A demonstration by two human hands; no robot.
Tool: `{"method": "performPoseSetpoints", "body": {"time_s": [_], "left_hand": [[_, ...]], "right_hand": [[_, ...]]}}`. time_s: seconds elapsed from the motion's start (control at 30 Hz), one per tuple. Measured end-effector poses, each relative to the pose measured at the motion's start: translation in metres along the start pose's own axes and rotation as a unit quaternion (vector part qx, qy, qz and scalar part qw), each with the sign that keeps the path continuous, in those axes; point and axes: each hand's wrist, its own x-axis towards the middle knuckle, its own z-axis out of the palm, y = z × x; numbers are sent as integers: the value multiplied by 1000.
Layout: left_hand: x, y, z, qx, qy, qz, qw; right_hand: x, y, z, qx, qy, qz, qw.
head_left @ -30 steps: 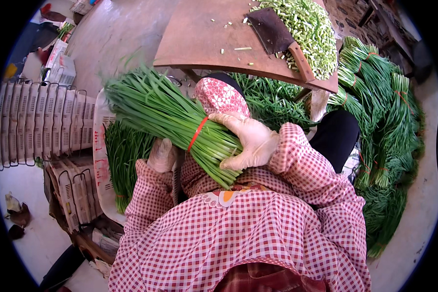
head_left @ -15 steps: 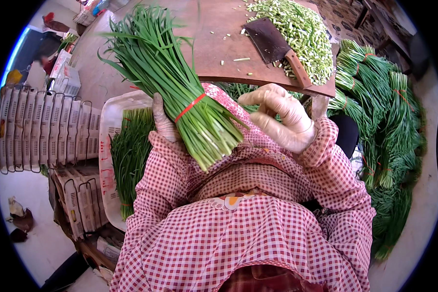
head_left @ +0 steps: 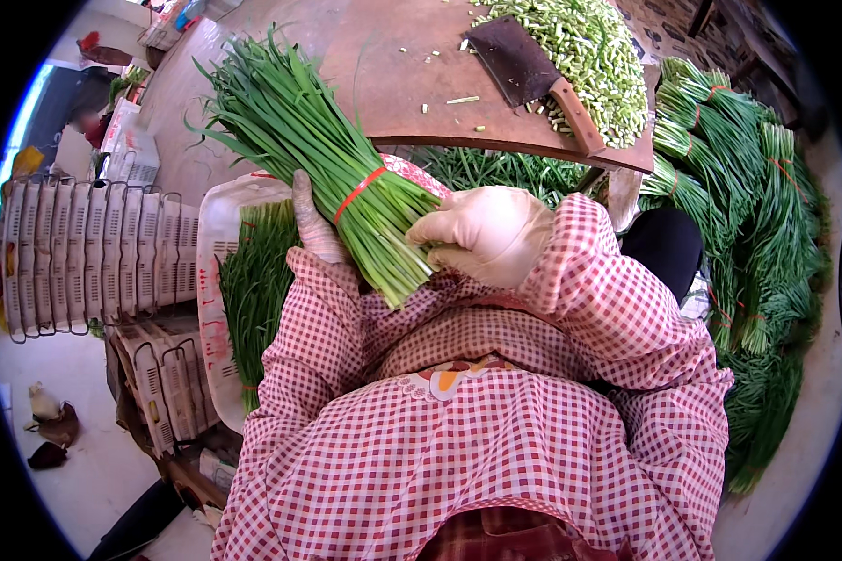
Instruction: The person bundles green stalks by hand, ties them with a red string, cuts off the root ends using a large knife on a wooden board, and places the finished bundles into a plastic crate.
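A bunch of garlic chives (head_left: 332,164), bound by a red band (head_left: 359,194), lies slanted across in front of me, leaf tips to the far left and pale stem ends toward my body. My left hand (head_left: 316,222), in a pale glove dirty at the fingers, is closed round its left side; most of its fingers are hidden under the bunch. Over the stem ends, my gloved right hand (head_left: 491,234) has its fingers bent and closed on some stems. Its palm side is hidden.
A cleaver (head_left: 519,70) lies on a brown board (head_left: 393,103) beside piled chopped stem pieces (head_left: 599,56). Banded chive bunches (head_left: 730,187) heap up at right. A white crate (head_left: 210,280) holding more bunches stands left, near stacked crates (head_left: 84,252). Loose chives (head_left: 505,173) lie beyond my right hand.
My right hand has moved left and down from the air beside the bunch onto its stem ends. My left hand keeps holding the bunch, whose leafy end has dipped slightly.
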Motion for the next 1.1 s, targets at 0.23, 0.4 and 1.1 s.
{"method": "performPoseSetpoints", "body": {"time_s": [0.23,0.4,1.1], "left_hand": [[2,-2,7,12,79,6,997],[-2,5,21,-19,95,-49,994],[33,38,-11,-1,-405,-58,912]], "right_hand": [[-11,-3,10,-162,-156,48,973],[-76,68,30,-102,-104,331,932],[9,-2,12,137,426,-119,886]]}}
